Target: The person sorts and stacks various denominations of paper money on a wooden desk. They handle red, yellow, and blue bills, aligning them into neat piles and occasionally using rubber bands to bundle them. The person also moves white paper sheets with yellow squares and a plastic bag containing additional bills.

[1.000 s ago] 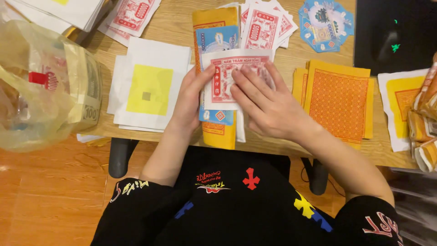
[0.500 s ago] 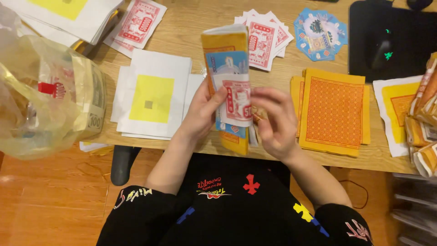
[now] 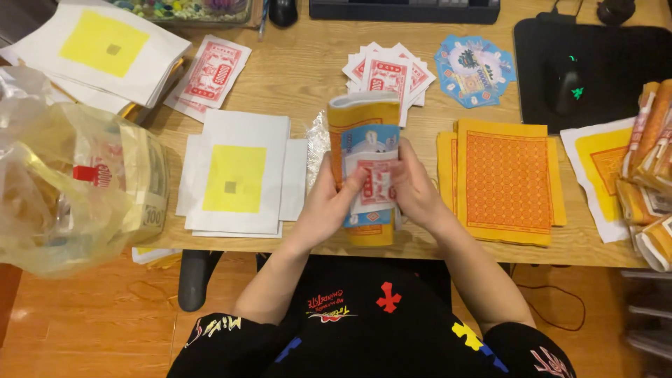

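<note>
paper bundle point(image 3: 364, 133) btwn L hand point(image 3: 329, 206) & R hand point(image 3: 414, 190), both grips closed

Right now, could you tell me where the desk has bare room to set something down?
Bare wood shows between the red-printed notes and the fanned red notes, above the white sheets with a yellow square. The right side is crowded: orange sheets, black mouse pad, wrapped bundles.

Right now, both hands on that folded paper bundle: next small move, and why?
Probably press the curl flat onto the table. The left hand and right hand pinch the layered yellow, blue and red-printed paper bundle from both sides; its top edge arches up off the wood, so the fold looks unfinished.
</note>
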